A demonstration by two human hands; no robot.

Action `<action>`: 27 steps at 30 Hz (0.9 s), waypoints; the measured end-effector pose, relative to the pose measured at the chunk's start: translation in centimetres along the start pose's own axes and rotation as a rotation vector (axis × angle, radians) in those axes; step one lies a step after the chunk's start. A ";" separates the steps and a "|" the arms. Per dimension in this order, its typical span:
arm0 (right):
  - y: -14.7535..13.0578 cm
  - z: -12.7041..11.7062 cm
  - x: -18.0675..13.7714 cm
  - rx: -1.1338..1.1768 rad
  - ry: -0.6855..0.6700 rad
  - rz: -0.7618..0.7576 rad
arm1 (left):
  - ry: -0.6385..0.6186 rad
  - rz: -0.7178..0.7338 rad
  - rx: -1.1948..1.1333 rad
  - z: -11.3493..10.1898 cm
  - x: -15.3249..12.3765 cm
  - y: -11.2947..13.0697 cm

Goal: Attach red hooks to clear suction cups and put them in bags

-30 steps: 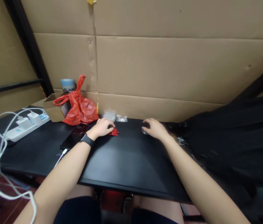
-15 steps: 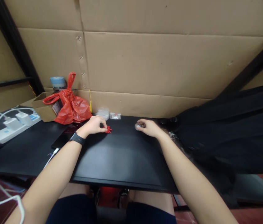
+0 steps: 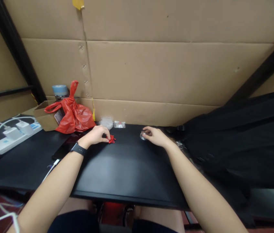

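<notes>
My left hand (image 3: 99, 134), wearing a dark watch (image 3: 79, 149), is closed with thumb and fingertips together at a small tangle of red cord (image 3: 112, 139) on the black table. To the right, my right hand (image 3: 156, 136) curls its thumb and fingers around a small round, shiny, clear-looking container (image 3: 142, 135), partly hidden by the fingers. It is at the tabletop or just above; I cannot tell which. Behind my left hand lie a stack of clear plastic bags (image 3: 106, 123) and a small clear packet (image 3: 119, 124) with a bit of red in it.
A red plastic bag (image 3: 75, 116) leans on an open cardboard box (image 3: 45, 118) at the back left. Nearby are a blue-lidded jar (image 3: 60, 90), a dark tablet or phone (image 3: 65, 149) and a white power strip (image 3: 5, 142) with cables. Black fabric (image 3: 244, 136) covers the right side.
The view has tilted up a little, so everything sits lower in the picture. The round container has turned slightly in my right hand. My left hand stays at the red cord.
</notes>
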State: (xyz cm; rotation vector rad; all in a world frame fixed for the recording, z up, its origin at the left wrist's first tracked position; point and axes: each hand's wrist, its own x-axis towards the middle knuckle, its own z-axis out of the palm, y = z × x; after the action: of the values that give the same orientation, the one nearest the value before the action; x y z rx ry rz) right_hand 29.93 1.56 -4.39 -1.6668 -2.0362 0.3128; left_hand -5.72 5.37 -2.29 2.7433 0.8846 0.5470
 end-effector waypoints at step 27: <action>-1.5 -0.5 -0.4 -0.037 0.044 -0.084 | -0.060 -0.076 0.171 0.7 0.2 3.8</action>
State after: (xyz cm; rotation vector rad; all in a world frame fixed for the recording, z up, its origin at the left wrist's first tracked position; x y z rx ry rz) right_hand 28.93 0.76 -3.40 -1.5906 -2.0842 0.2099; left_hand -3.33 2.43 -1.70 2.8456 1.0617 0.3899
